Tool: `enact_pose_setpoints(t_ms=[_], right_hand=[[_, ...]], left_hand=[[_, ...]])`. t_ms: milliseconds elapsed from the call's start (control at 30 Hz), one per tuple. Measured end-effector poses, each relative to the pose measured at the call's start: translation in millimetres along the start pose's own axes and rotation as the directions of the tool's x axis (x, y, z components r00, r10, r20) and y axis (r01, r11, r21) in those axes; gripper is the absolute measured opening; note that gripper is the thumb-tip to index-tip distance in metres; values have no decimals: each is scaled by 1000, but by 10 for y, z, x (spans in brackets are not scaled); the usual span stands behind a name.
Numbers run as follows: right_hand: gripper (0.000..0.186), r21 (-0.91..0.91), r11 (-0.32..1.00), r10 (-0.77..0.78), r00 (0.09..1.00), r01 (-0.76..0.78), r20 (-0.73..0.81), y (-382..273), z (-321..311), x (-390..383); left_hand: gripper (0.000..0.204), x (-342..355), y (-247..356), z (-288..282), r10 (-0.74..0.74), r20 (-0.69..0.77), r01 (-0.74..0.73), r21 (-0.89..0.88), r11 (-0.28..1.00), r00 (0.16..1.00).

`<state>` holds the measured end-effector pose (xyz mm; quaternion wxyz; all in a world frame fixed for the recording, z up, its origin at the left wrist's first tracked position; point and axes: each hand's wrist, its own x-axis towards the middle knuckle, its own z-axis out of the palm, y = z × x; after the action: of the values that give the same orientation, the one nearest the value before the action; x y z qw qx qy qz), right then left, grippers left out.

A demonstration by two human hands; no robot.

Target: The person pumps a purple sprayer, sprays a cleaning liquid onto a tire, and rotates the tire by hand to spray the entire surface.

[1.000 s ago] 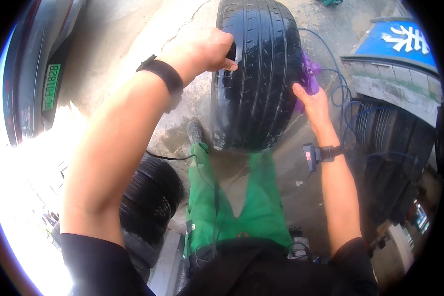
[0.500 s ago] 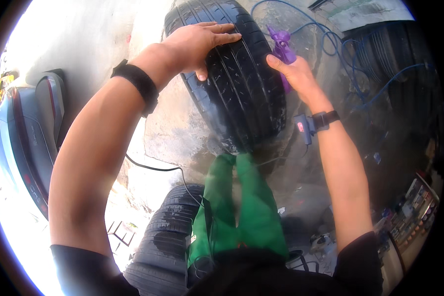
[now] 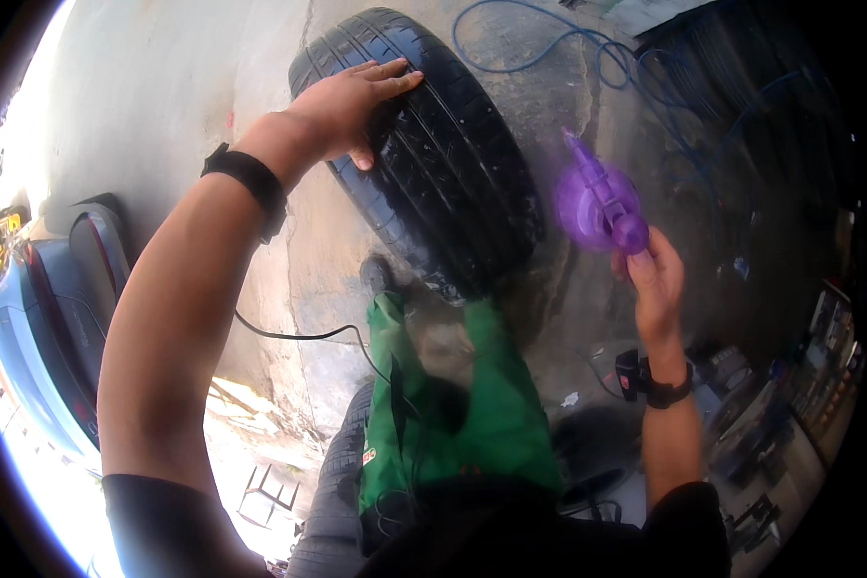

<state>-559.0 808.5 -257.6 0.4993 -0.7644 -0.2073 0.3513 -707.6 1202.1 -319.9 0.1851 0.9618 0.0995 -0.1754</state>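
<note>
A black car tyre (image 3: 448, 178) stands on its tread on the floor in front of my legs, its surface wet and shiny in patches. My left hand (image 3: 342, 111) lies on top of the tread with the fingers spread. To the right of the tyre, and apart from it, my right hand (image 3: 656, 289) is closed on a purple spray bottle (image 3: 588, 207). The bottle is seen mostly from above, with its nozzle pointing away from me. My right fingers are partly hidden behind the bottle's head and my thumb.
A blue hose (image 3: 525, 67) curls over the concrete floor beyond the tyre. More tyres (image 3: 332, 511) lie by my left leg, and dark stacked tyres fill the far right. A blue-grey car (image 3: 43, 328) stands at left. Shelves with small items (image 3: 828, 356) are at right.
My right hand has drawn the spray bottle back from the tyre's side, toward the right and nearer me. My left hand stays on the tread, while the view has shifted slightly.
</note>
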Motion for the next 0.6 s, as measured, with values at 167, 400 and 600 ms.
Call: enact_pose_setpoints(t_ms=[167, 400, 600], right_hand=[[47, -83, 985, 151, 988, -153, -35, -144, 77, -1044], [47, 195, 908, 393, 916, -372, -80, -137, 607, -1997], [42, 413, 798, 467, 884, -438, 36, 53, 1318, -2300]], left_hand=[[126, -50, -61, -19, 26, 19, -26, 5, 1000, 999], [124, 14, -87, -102, 99, 47, -99, 0, 995, 994], [125, 37, -92, -59, 100, 85, -93, -79, 992, 991]])
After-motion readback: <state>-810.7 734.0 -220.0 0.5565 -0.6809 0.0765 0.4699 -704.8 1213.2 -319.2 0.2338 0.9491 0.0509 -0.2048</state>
